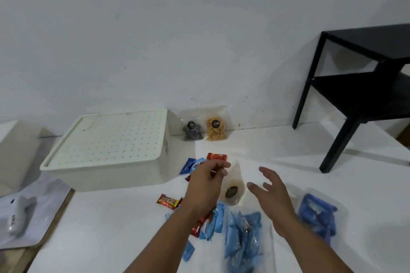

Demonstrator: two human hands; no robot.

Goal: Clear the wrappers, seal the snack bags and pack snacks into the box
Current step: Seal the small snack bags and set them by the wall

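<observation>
The left hand (207,176) pinches the top edge of a clear snack pouch (233,186) that hangs upright, apparently holding something dark; the right hand (269,193), fingers spread and empty, hovers just beside it.

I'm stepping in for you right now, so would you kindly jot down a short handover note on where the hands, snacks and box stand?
Left hand: pinching the top of a clear snack bag, holding it up.
Right hand: open, empty, beside that bag.
Box: on the left, lid on; I see nothing packed yet.
Two clear bags stand against the wall. Loose red and blue wrapped snacks lie under the hands; two bags of blue packets sit nearer.
Left: seal the bags, clear wrappers, open the box, pack everything.
</observation>
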